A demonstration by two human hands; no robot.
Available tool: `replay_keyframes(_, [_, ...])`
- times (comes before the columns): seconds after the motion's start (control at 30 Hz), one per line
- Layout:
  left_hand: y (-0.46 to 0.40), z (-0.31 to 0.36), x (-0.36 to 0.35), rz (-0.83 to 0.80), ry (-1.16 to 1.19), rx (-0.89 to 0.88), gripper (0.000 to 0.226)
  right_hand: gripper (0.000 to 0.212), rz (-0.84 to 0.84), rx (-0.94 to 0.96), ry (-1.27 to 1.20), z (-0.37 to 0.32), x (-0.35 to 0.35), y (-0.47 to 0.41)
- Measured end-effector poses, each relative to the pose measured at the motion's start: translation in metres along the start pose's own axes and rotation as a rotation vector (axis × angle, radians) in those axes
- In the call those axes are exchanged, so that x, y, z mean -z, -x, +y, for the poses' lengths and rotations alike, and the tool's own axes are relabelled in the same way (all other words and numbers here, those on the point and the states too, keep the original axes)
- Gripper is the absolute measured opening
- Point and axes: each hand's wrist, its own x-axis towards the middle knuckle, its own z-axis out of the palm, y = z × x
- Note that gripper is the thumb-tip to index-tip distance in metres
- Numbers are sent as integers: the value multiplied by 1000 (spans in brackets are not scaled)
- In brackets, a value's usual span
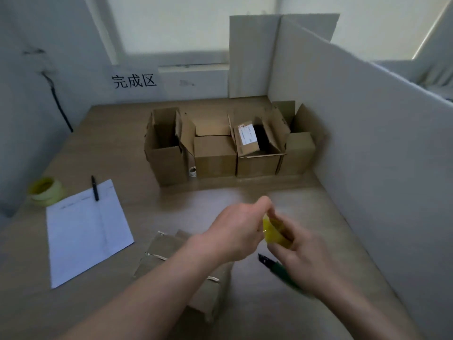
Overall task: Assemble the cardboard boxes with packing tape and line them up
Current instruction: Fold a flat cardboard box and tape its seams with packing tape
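- Left hand (pixel 236 231) and right hand (pixel 300 253) — fingers pinched yellow packing tape (pixel 275 233) above counter (pixel 318 207).
- Taped box (pixel 186 271) beneath left forearm.
- Row of open boxes (pixel 228 148) behind — one held a labelled carton (pixel 247 138).

The scene is dim and flat, lit mainly by pale daylight from the window (pixel 171 28) at the back, which is washed out to near white. Soft shadows fall toward the camera in front of the row of cardboard boxes (pixel 228 148). The left hand (pixel 235 231) and right hand (pixel 301 256) are smeared by motion blur. Wide-angle distortion bends the white partition (pixel 367 123) and the table (pixel 117 148) edges, and detail is soft throughout
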Motion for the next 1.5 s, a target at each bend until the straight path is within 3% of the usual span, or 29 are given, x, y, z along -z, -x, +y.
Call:
replay_keyframes(0.13, [0,32,-28,-46,54,20,31,40,-80,-81,-145,39,2,23])
replay_keyframes(0.23, [2,51,-51,6,87,11,25,15,-41,-143,-356,53,3,38])
replay_keyframes(0.37, [11,64,-65,98,172,112,31,23,107,-125,-484,59,2,57])
replay_keyframes(0.6, [44,46,-66,61,383,348,35,25,-96,-3,-497,64,-11,78])
replay_keyframes(0.7, [58,37,-69,72,435,389,31,26,-131,15,-426,68,-19,78])
replay_keyframes(0.8, [70,24,-78,126,379,439,28,26,-64,-60,-354,74,-25,77])
replay_keyframes(0.9, [94,5,-83,484,179,392,17,41,85,-49,-193,79,-28,74])
replay_keyframes(0.97, [118,-9,-87,675,40,447,30,43,136,120,31,82,-30,69])
replay_keyframes(1.03, [143,-24,-94,614,-61,584,55,38,104,330,223,88,-40,67])
replay_keyframes(1.1, [161,-37,-104,313,-155,647,76,41,5,436,342,95,-57,72])
replay_keyframes(1.13, [166,-42,-110,197,-206,639,82,45,-57,425,388,101,-68,78])
replay_keyframes(1.2, [168,-50,-115,140,-281,581,85,52,-156,290,429,110,-88,91])
replay_keyframes(1.3, [164,-62,-115,319,-298,473,69,31,-184,62,445,124,-106,105])
replay_keyframes(1.33, [162,-68,-115,374,-296,426,63,31,-166,36,463,124,-109,107])
replay_keyframes(1.4, [161,-80,-116,458,-282,338,55,53,-68,23,504,116,-110,106])
replay_keyframes(1.5, [161,-95,-119,524,-267,236,52,61,129,127,349,73,-103,90])
